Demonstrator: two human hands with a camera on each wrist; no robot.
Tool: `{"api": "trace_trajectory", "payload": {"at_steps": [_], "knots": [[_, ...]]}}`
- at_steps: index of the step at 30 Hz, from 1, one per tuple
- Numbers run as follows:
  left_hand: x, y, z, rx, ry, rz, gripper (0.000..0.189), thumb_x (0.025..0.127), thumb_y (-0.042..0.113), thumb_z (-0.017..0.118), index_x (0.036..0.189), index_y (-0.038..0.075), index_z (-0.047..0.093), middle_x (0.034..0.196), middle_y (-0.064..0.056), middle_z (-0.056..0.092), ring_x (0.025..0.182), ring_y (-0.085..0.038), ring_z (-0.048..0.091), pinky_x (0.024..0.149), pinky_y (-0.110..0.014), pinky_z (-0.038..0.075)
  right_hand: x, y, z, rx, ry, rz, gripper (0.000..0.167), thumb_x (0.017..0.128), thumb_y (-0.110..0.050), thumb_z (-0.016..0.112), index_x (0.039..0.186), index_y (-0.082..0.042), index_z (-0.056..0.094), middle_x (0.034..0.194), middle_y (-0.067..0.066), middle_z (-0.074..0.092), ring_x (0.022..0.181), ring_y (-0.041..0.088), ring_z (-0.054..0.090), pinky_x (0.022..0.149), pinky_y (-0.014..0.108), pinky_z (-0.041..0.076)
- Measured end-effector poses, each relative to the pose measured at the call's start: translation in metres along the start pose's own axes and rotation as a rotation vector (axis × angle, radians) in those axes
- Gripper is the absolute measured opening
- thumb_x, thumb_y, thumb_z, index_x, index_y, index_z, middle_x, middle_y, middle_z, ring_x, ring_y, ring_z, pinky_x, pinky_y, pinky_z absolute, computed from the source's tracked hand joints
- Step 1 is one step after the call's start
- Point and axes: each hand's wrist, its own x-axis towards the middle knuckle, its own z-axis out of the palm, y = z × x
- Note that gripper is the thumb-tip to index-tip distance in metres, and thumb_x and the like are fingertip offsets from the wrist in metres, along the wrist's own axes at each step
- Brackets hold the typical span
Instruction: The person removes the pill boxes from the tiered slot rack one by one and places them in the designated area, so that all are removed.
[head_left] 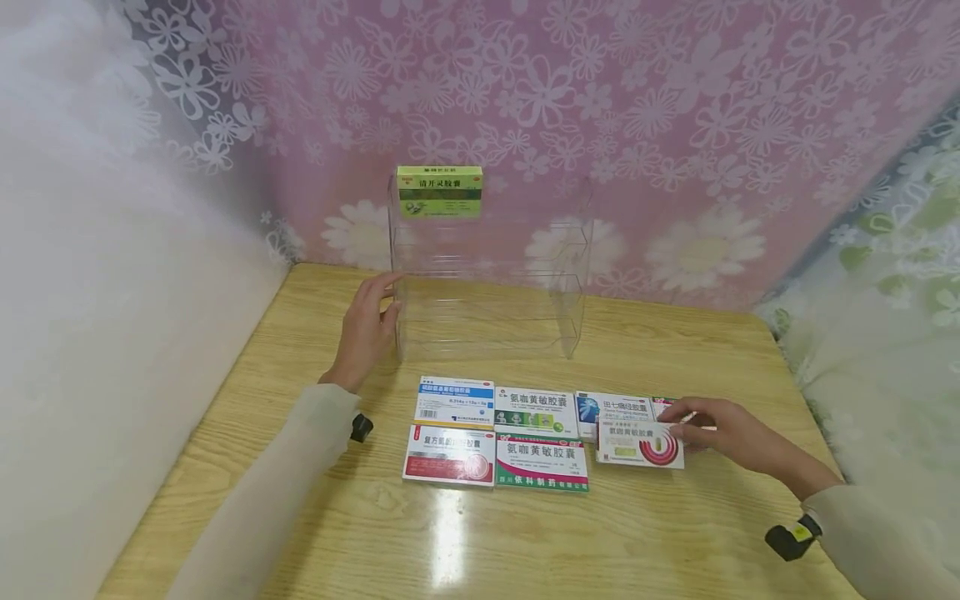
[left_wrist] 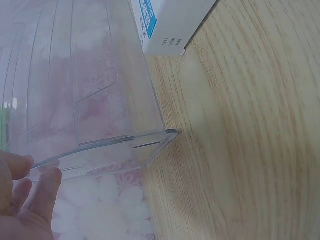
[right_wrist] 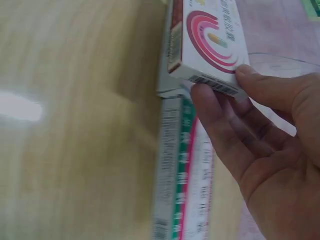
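Observation:
My right hand (head_left: 708, 425) pinches a white medicine box with red arcs (head_left: 641, 443) by its right end, thumb on the face and fingers beneath. In the head view the box overlaps a blue-and-white medicine box (head_left: 592, 408). A red-edged box (head_left: 662, 405) shows only in part behind the hand. My left hand (head_left: 365, 329) holds the left side edge of a clear plastic tiered rack (head_left: 487, 329); the left wrist view shows the panel edge (left_wrist: 85, 148) between thumb and fingers. A green-and-yellow medicine box (head_left: 440, 193) stands upright in the rack's top tier, at its left.
Several boxes lie flat before the rack: blue-and-white (head_left: 456, 402), white-and-green (head_left: 535, 412), red-and-white (head_left: 449, 455) and green-and-pink (head_left: 543, 463). The wooden table (head_left: 337, 533) meets a pink floral curtain (head_left: 480, 100) at the back. Pale cloth (head_left: 112, 292) hangs at the left.

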Motion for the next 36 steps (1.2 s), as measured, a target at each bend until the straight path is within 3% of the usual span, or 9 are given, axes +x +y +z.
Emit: {"api": "trace_trajectory", "payload": {"at_steps": [4,9,16,21,24,31,36], "knots": [[0.0,-0.001,0.001,0.0,-0.002,-0.005,0.051,0.109,0.0,0.063,0.157,0.012,0.053,0.156,-0.019,0.052,0.135,-0.037,0.064,0.103,-0.054,0.064,-0.008,0.014,0.015,0.11,-0.084,0.053,0.03,0.112,-0.014,0.062,0.135,0.005,0.067,0.132,0.027,0.066,0.104,0.003,0.074,0.08,0.037,0.07],[0.0,-0.001,0.001,-0.001,0.006,-0.016,0.05,0.109,0.0,0.063,0.157,0.014,0.054,0.157,-0.017,0.053,0.135,-0.037,0.064,0.102,-0.054,0.065,-0.008,0.016,0.025,0.115,-0.074,0.057,0.031,0.112,-0.015,0.064,0.134,0.006,0.068,0.129,0.028,0.069,0.097,0.006,0.075,0.077,0.037,0.07],[0.0,-0.002,0.002,-0.001,0.002,-0.019,0.048,0.11,0.003,0.061,0.157,0.014,0.054,0.158,-0.018,0.052,0.135,-0.037,0.064,0.102,-0.055,0.064,-0.007,0.011,0.031,0.043,-0.017,0.062,0.026,0.109,-0.018,0.068,0.13,-0.003,0.073,0.132,0.024,0.065,0.101,0.009,0.078,0.076,0.033,0.069],[0.001,-0.003,0.003,0.011,0.001,-0.01,0.048,0.11,0.004,0.062,0.157,0.013,0.054,0.157,-0.017,0.052,0.135,-0.036,0.064,0.103,-0.054,0.064,-0.007,0.008,0.036,-0.111,0.05,0.054,0.022,0.107,-0.024,0.073,0.126,-0.015,0.077,0.13,0.012,0.07,0.111,0.025,0.078,0.083,0.025,0.066],[0.001,-0.003,0.001,0.011,0.001,-0.013,0.048,0.11,0.003,0.062,0.157,0.012,0.054,0.157,-0.018,0.053,0.135,-0.036,0.064,0.103,-0.053,0.064,-0.005,0.006,0.037,-0.133,0.07,0.05,0.022,0.106,-0.024,0.074,0.126,-0.014,0.076,0.128,0.01,0.072,0.116,0.028,0.077,0.086,0.023,0.065],[0.002,0.0,-0.001,-0.013,-0.001,-0.027,0.05,0.109,0.0,0.063,0.156,0.011,0.054,0.157,-0.018,0.052,0.135,-0.038,0.064,0.105,-0.053,0.064,0.0,-0.004,0.022,0.031,0.066,0.111,0.035,0.11,-0.019,0.067,0.137,0.004,0.065,0.132,0.028,0.066,0.094,0.019,0.081,0.077,0.032,0.07],[0.001,-0.001,0.001,0.002,0.004,-0.023,0.05,0.108,-0.001,0.064,0.156,0.009,0.054,0.156,-0.019,0.053,0.134,-0.037,0.065,0.103,-0.053,0.064,0.02,-0.027,-0.005,-0.089,0.153,0.075,0.039,0.113,-0.026,0.064,0.143,-0.002,0.063,0.127,0.023,0.07,0.091,0.021,0.082,0.075,0.031,0.069]]}}
